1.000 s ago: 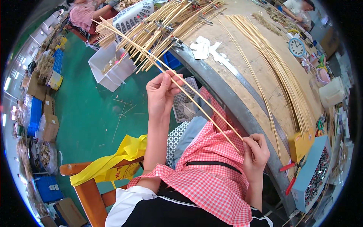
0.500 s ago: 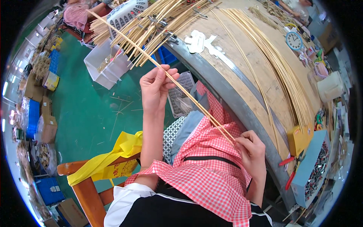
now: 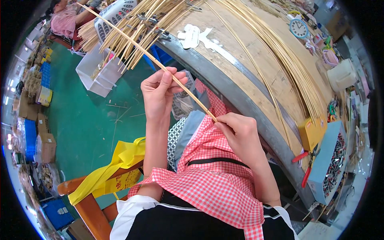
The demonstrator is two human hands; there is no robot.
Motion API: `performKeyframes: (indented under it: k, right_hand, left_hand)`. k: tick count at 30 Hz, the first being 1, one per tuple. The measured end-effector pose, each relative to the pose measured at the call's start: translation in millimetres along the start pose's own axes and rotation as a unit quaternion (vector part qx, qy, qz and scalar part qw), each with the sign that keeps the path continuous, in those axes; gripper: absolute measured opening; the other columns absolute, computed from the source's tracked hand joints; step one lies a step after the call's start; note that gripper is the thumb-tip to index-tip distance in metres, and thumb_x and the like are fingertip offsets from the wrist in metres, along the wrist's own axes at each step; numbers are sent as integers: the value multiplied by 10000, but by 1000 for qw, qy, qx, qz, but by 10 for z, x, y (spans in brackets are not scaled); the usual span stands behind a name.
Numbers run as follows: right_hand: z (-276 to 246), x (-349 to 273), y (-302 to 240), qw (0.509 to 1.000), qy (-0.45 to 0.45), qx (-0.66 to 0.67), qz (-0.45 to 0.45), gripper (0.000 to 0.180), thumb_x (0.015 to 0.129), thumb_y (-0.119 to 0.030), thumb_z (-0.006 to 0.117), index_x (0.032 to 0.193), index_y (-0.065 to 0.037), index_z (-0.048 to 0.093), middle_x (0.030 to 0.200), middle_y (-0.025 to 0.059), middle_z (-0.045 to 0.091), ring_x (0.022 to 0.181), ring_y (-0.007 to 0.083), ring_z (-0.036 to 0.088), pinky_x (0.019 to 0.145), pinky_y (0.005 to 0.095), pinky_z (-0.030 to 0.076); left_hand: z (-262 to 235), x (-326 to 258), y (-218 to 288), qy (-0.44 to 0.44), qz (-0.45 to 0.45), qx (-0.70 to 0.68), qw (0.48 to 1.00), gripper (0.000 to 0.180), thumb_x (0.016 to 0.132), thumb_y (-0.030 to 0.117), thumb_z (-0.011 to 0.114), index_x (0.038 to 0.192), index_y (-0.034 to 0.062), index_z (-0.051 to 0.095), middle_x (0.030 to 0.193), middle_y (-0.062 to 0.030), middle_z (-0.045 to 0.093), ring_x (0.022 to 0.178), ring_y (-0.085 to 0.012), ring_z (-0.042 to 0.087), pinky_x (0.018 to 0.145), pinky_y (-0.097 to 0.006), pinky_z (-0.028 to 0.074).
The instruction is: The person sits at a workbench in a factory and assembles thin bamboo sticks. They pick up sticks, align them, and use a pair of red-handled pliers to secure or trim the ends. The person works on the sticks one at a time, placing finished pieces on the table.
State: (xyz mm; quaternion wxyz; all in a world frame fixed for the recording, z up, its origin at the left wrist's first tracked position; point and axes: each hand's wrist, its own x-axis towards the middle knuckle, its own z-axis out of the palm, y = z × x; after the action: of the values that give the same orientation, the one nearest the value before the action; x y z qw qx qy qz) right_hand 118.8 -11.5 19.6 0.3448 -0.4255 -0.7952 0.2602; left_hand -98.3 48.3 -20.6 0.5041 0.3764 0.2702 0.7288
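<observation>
A pair of long, thin, straw-coloured sticks [image 3: 196, 98] runs slantwise across my front, from the far left down to my right hand. My left hand [image 3: 160, 90] pinches them between thumb and fingers, partway along. At their lower ends my right hand [image 3: 238, 130] is closed, thumb and forefinger pressed together on the tips. The two sticks lie close side by side between my hands. Beneath them are my red-and-white checked apron [image 3: 212, 176] and the edge of the workbench [image 3: 224, 90].
Clipped stick bundles [image 3: 138, 30] jut over the bench's left edge. More loose sticks [image 3: 280, 52] lie along the bench, beside a metal strip [image 3: 240, 66]. A yellow box [image 3: 313, 134], red-handled pliers [image 3: 306, 176] and a blue box of small clips [image 3: 320, 176] stand right. A wooden chair [image 3: 86, 210] is left.
My right hand has moved up and left along the sticks, closer to my left hand. Their lower ends, slightly apart before, now meet in its fingers. The whole view has shifted a little.
</observation>
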Motion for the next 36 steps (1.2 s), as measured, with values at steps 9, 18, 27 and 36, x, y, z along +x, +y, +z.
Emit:
performKeyframes:
  k: [9, 18, 27, 36]
  right_hand:
    - [-21, 54, 66, 998, -7, 60, 3, 85, 789, -37, 647, 818, 42, 638, 735, 182, 630, 641, 307, 625, 583, 351, 489]
    - [-716, 388, -142, 954, 218, 197, 58, 62, 820, 3, 651, 864, 35, 681, 719, 44, 661, 546, 48, 533, 484, 198, 426]
    - [-973, 343, -275, 917, 358, 167, -57, 58, 823, 61, 631, 878, 74, 647, 748, 106, 674, 548, 65, 554, 480, 181, 447]
    - [-949, 341, -174, 934, 331, 129, 33, 71, 822, 39, 625, 875, 50, 671, 749, 69, 681, 582, 58, 565, 501, 183, 440]
  left_hand:
    - [185, 6, 42, -15, 5, 53, 998, 250, 930, 148, 553, 1071, -52, 605, 953, -196, 671, 798, -231, 688, 661, -294, 583]
    - [988, -51, -107, -278, -25, 176, 944, 245, 754, -29, 688, 997, -53, 668, 912, -124, 695, 852, -160, 665, 767, -272, 536]
    - [1567, 116, 13, -321, 158, 256, 898, 119, 741, 36, 714, 857, 21, 692, 737, -124, 673, 654, -192, 666, 611, -283, 515]
    - [1473, 186, -81, -354, 90, 280, 888, 134, 766, 9, 701, 899, -12, 698, 803, -97, 706, 760, -130, 679, 702, -260, 539]
